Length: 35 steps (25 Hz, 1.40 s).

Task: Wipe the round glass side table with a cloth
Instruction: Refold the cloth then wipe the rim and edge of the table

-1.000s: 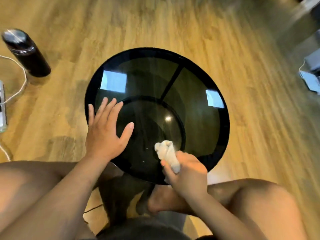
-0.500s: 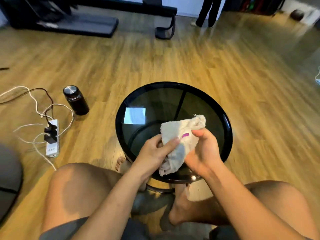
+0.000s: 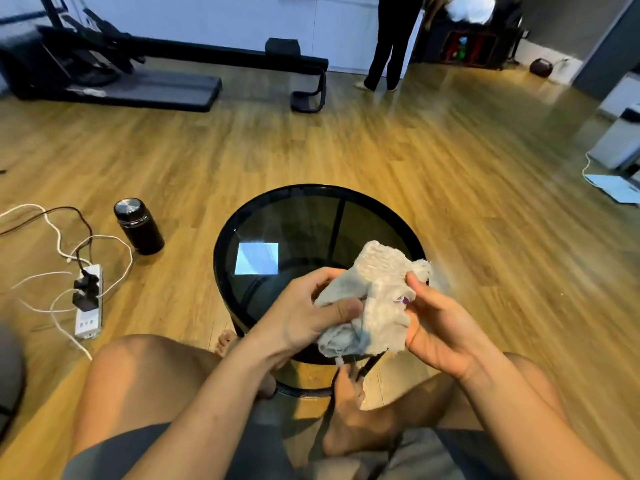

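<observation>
Both hands grip a crumpled white cloth [image 3: 375, 299] above the round glass side table [image 3: 277, 216]: left hand [image 3: 304, 317] pinching its lower folds, right hand [image 3: 436, 323] holding its edge. Farther left stands a black flask [image 3: 138, 226].

Head-worn view, downward over table [image 3: 221, 258]

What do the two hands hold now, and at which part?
Both hold the white cloth above the glass table: the left hand grips its bunched lower left end, the right hand pinches its right edge.
</observation>
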Each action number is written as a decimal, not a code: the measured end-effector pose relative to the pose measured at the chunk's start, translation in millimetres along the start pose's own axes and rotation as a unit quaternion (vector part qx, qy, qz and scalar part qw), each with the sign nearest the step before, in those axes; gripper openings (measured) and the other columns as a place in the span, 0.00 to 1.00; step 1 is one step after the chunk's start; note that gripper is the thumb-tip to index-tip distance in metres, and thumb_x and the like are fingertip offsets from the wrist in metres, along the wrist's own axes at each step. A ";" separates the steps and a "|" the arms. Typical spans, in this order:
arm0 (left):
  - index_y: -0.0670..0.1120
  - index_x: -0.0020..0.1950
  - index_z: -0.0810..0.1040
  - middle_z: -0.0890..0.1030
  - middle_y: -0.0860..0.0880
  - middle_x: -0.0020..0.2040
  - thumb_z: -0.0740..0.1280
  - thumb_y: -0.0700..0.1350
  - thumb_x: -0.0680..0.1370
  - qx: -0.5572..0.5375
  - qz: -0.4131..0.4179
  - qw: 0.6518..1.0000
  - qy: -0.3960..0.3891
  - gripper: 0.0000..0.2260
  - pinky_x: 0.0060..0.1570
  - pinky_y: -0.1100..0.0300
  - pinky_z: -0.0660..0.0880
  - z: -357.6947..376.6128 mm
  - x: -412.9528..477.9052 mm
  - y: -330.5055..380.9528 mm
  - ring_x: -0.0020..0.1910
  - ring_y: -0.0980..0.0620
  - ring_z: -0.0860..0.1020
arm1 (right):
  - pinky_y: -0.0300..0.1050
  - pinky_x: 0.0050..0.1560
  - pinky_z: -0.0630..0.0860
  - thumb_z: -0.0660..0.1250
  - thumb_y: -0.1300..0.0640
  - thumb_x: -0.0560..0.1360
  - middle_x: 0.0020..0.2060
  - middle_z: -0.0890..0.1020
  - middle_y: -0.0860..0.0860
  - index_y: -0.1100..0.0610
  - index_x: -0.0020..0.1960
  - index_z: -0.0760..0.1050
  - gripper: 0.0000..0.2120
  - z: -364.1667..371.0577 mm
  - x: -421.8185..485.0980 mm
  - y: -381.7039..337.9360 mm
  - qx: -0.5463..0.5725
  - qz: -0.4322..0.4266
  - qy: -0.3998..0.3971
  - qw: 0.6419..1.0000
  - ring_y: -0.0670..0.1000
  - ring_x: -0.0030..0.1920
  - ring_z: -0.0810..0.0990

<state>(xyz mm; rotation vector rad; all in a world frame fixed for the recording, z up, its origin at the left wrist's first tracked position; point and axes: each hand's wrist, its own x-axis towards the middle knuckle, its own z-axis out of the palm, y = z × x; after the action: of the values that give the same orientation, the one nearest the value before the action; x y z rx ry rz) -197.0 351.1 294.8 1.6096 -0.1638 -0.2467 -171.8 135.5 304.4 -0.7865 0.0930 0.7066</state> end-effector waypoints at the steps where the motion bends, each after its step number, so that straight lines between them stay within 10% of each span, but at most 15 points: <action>1: 0.52 0.54 0.81 0.86 0.54 0.48 0.75 0.58 0.71 -0.033 -0.013 0.999 0.025 0.16 0.44 0.61 0.79 -0.5 -0.4 1.5 0.48 0.54 0.85 | 0.59 0.61 0.78 0.78 0.62 0.66 0.63 0.78 0.66 0.67 0.65 0.76 0.29 -0.1 -0.6 0.0 -0.004 0.000 -0.011 1.000 0.62 0.61 0.81; 4: 0.45 0.51 0.84 0.87 0.47 0.46 0.67 0.55 0.78 -0.096 -0.081 0.985 0.116 0.15 0.47 0.55 0.78 -2.4 2.2 3.3 0.46 0.49 0.86 | 0.60 0.63 0.76 0.74 0.69 0.66 0.66 0.76 0.66 0.66 0.69 0.71 0.33 -0.9 1.9 0.4 -0.015 -0.010 -0.016 1.000 0.64 0.64 0.78; 9: 0.45 0.59 0.81 0.86 0.44 0.54 0.70 0.45 0.77 -0.203 -0.088 0.972 0.074 0.12 0.51 0.52 0.80 -7.4 1.6 -0.7 0.54 0.45 0.84 | 0.62 0.71 0.67 0.74 0.49 0.72 0.68 0.76 0.62 0.59 0.70 0.73 0.30 8.1 16.3 9.4 -0.062 0.047 0.012 0.997 0.63 0.68 0.75; 14: 0.53 0.60 0.76 0.85 0.53 0.52 0.78 0.39 0.68 -0.077 -0.027 0.994 0.070 0.24 0.45 0.60 0.80 -11.5 -0.2 -0.1 0.51 0.54 0.84 | 0.61 0.66 0.71 0.67 0.41 0.73 0.64 0.80 0.60 0.58 0.69 0.73 0.30 12.2 18.1 8.1 -0.127 0.012 0.056 0.990 0.61 0.65 0.78; 19: 0.47 0.60 0.74 0.85 0.44 0.54 0.73 0.42 0.75 -0.151 -0.047 0.982 0.104 0.15 0.47 0.53 0.83 -12.1 -0.9 -0.7 0.51 0.47 0.85 | 0.60 0.61 0.77 0.71 0.66 0.70 0.62 0.80 0.63 0.64 0.69 0.71 0.28 5.8 18.2 10.4 -0.161 -0.037 0.061 0.984 0.63 0.62 0.80; 27: 0.50 0.66 0.70 0.85 0.48 0.51 0.72 0.41 0.71 -0.193 -0.031 0.980 0.040 0.24 0.46 0.55 0.80 -15.4 -1.1 -19.6 0.52 0.46 0.84 | 0.66 0.66 0.72 0.78 0.60 0.67 0.65 0.77 0.66 0.61 0.68 0.75 0.30 -3.9 18.3 20.1 -0.124 0.055 0.029 0.990 0.66 0.65 0.76; 32: 0.63 0.60 0.68 0.81 0.57 0.56 0.71 0.46 0.75 0.087 -0.062 0.988 0.114 0.20 0.43 0.70 0.75 -46.3 27.6 -44.1 0.51 0.59 0.82 | 0.63 0.59 0.78 0.68 0.67 0.75 0.57 0.83 0.63 0.61 0.64 0.77 0.17 -3.5 48.6 17.5 -0.172 0.039 0.131 0.975 0.64 0.58 0.82; 35: 0.58 0.69 0.67 0.74 0.56 0.67 0.68 0.49 0.78 0.236 -0.068 0.949 0.199 0.21 0.58 0.67 0.70 -91.2 56.8 -60.4 0.66 0.56 0.75 | 0.65 0.61 0.77 0.67 0.64 0.78 0.51 0.86 0.60 0.59 0.61 0.78 0.12 3.7 84.8 -10.6 -0.305 -0.004 0.228 0.925 0.62 0.53 0.85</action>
<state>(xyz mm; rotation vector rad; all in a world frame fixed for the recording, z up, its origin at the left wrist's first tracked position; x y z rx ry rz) -121.4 427.9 235.1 2.1149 0.2187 0.0227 -100.7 179.3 285.6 -1.5450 0.3005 0.5307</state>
